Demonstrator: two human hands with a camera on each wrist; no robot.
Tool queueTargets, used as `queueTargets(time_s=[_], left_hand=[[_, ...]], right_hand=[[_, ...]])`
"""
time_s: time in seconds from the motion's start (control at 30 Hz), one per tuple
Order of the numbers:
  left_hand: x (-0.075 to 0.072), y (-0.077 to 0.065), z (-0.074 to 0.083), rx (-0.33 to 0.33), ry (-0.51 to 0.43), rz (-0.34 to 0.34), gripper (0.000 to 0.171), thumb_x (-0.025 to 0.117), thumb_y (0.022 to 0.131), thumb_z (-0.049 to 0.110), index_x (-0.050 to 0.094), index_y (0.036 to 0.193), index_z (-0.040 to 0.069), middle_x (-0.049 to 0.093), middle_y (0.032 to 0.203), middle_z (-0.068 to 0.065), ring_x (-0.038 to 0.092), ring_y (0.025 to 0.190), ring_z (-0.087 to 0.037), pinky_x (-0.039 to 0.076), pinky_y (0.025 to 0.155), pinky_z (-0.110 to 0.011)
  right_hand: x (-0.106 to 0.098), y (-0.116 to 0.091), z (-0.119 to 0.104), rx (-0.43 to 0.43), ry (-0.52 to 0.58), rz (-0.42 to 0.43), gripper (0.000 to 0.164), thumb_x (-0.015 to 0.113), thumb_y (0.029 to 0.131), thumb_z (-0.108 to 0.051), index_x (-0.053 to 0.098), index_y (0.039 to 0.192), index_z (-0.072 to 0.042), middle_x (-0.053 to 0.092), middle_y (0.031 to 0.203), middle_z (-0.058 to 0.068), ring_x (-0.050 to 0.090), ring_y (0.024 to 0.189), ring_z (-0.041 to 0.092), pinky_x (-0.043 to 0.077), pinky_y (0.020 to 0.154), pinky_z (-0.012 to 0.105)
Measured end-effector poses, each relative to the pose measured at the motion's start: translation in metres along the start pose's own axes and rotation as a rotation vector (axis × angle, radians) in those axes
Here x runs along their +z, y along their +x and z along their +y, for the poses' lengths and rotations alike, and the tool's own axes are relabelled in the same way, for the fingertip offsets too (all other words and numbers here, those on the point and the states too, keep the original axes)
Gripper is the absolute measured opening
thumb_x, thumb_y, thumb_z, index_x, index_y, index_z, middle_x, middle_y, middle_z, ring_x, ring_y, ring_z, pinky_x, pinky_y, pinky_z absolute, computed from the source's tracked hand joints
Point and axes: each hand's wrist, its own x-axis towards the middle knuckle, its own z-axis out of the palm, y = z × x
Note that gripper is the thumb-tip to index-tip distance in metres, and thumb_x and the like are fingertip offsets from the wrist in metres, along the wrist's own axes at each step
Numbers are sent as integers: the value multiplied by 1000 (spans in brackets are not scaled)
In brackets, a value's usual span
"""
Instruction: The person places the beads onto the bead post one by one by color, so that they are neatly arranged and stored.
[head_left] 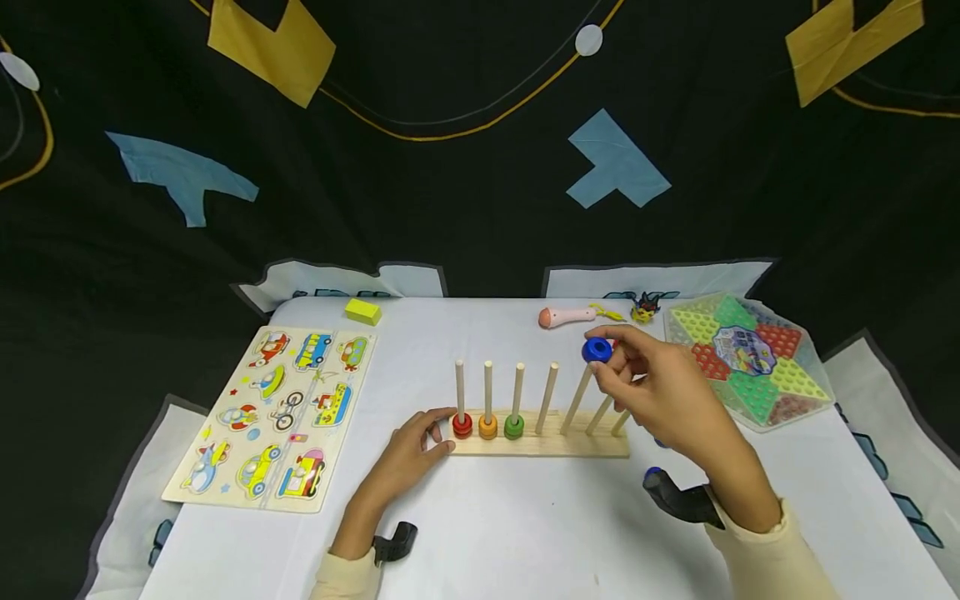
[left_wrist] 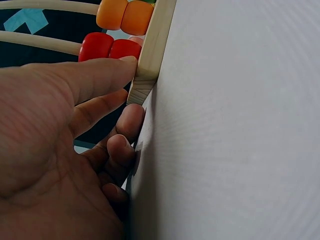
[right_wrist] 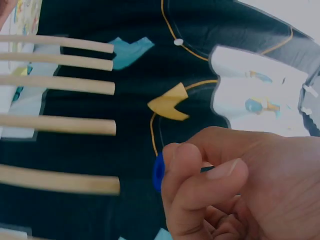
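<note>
A wooden peg board (head_left: 525, 450) with a row of upright pegs lies on the table. My left hand (head_left: 411, 446) holds its left end between thumb and fingers, with the thumb beside the red beads (left_wrist: 111, 47) in the left wrist view. Orange beads (head_left: 488, 427) and green beads (head_left: 513, 427) sit at the bottom of the following pegs. Raised over the board's right half, my right hand (head_left: 663, 387) pinches a blue bead (head_left: 597, 350) between thumb and fingertips, its hole showing. The bead overlaps a peg's top in the head view; the right wrist view shows it partly behind the fingers.
A picture puzzle board (head_left: 247, 454) lies at the left, a yellow block (head_left: 363, 312) behind it. At the back right are a pink-handled object (head_left: 566, 317) and a small dark figure (head_left: 645, 307). A colourful star-patterned game box (head_left: 780, 400) stands right. Blue pieces peek out beneath the right forearm.
</note>
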Motion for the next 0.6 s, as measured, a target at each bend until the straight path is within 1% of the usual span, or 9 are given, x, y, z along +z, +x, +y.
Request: queueTargets(time_s=[0.17, 0.27, 0.6], left_hand=[[0, -2, -1, -31, -8, -21, 47, 73, 85, 18, 58, 129, 24, 53, 85, 5, 44, 70, -12, 30, 72, -33], [0, -3, -1, -41, -4, -24, 48, 73, 85, 18, 58, 130, 25, 53, 85, 7, 43, 70, -11, 31, 71, -33], [-1, -1, 1, -33, -11, -12, 48, 73, 85, 18, 58, 129, 24, 53, 85, 6, 44, 70, -12, 30, 71, -33]], right_hand=[[14, 9, -5, -25, 36, -67, 28, 64, 92, -19, 58, 119, -13, 57, 74, -2, 60, 59, 12, 49, 50, 28], [21, 12, -6, -26, 51, -91, 27, 64, 91, -16, 58, 118, -14, 57, 73, -3, 60, 58, 10, 49, 50, 27], [31, 20, -9, -29, 30, -124, 29, 66, 89, -14, 59, 117, -9, 57, 70, -4, 59, 54, 9, 46, 48, 27]])
